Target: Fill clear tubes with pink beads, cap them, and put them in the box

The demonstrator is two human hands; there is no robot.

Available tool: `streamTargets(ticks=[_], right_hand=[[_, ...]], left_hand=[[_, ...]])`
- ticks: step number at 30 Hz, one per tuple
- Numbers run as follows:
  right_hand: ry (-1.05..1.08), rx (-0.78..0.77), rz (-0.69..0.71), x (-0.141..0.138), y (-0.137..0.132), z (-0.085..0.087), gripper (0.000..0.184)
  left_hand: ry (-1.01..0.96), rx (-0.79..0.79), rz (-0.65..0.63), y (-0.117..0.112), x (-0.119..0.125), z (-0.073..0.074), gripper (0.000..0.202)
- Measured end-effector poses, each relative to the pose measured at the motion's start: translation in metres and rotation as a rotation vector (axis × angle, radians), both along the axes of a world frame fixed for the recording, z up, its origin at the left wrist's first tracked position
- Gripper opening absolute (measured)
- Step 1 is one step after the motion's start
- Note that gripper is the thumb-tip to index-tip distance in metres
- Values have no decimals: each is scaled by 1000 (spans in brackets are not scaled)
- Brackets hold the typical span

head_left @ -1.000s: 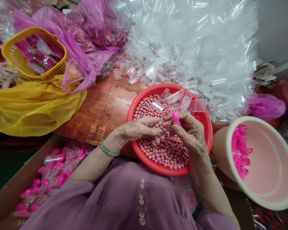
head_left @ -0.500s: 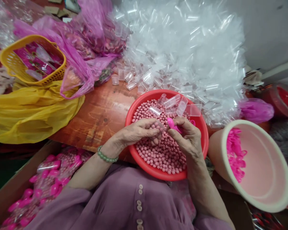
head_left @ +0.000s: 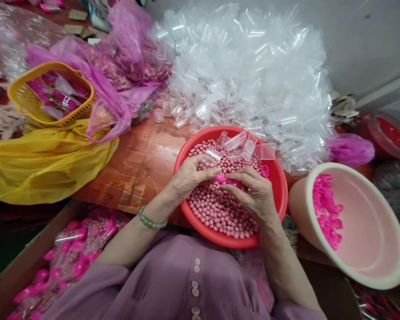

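Observation:
Over the red basin [head_left: 280, 191], my two hands meet. My left hand [head_left: 190, 175] is closed around a clear plastic tube [head_left: 206, 164] with pink beads inside, partly covered by my fingers. At the thumb tip, a bright pink cap [head_left: 220, 178] shows by the tube's end; whether it is fully seated I cannot tell. My right hand [head_left: 253, 191] pinches the pink cap from the other side, its fingertips hiding part of it. Loose pink beads [head_left: 216, 213] fill the basin, with several clear tubes [head_left: 250, 147] lying on them at the back.
Behind the basin rises a big heap of clear tubes [head_left: 253, 80]. At right stands a cream bucket [head_left: 360, 222] with pink caps [head_left: 326, 213]. A yellow basket [head_left: 23, 95] and yellow bag [head_left: 50, 164] lie left. Below, a box [head_left: 33, 249] holds filled, pink-capped tubes [head_left: 76, 249].
The pink cap in my right hand has come to the tube's end at my left fingers. My left hand has turned, its thumb now pressing against the cap. The view has shifted slightly.

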State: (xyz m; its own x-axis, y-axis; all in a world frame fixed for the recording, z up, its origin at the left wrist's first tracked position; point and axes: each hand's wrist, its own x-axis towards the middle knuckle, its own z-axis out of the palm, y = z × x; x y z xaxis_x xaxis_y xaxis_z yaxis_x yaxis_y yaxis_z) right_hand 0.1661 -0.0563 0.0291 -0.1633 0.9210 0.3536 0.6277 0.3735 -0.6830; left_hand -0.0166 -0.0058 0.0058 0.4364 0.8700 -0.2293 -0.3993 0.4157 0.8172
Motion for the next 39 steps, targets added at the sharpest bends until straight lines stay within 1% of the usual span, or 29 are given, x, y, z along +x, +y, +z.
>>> streamTargets(ticks=[5,7,11,15,18,20,22,25,28,31,34,39], right_hand=[[256,-52,-168,-3,-4,-2,22],[344,-95,-200,-7,-6,-4,24],[448,-195,-159,-16,-7,-8,28],[478,-203,-84,-19,-7,-8,31],[439,-221,-17,-20,-7,-7,26],[449,-246,8,-21,-7,-5,21],[519,-279,-3,-21,-7,-3,18],[668,-315,-88,-20,-3,2,18],[808,-264,-168,-21,6,8,22],[911,-200,-225,-29,16,12,22],[885,-141,-255,-43,19,12,21],[800,-102,-201,-60,16,4,17]], left_hand=[[19,10,-10,1,1,1,43],[47,34,-29,0,1,2,44],[54,57,-44,-2,0,4,45],[94,118,-56,-3,-2,4,39],[152,137,-49,-4,-2,6,38],[169,131,-40,-4,-2,9,39],[146,125,-37,-4,-3,10,38],[58,116,-35,-4,-4,9,36],[-13,79,-83,-5,-6,5,34],[-40,60,-142,-6,-6,5,34],[-78,81,-168,-7,-5,5,32],[-157,109,-190,-9,-3,1,39]])
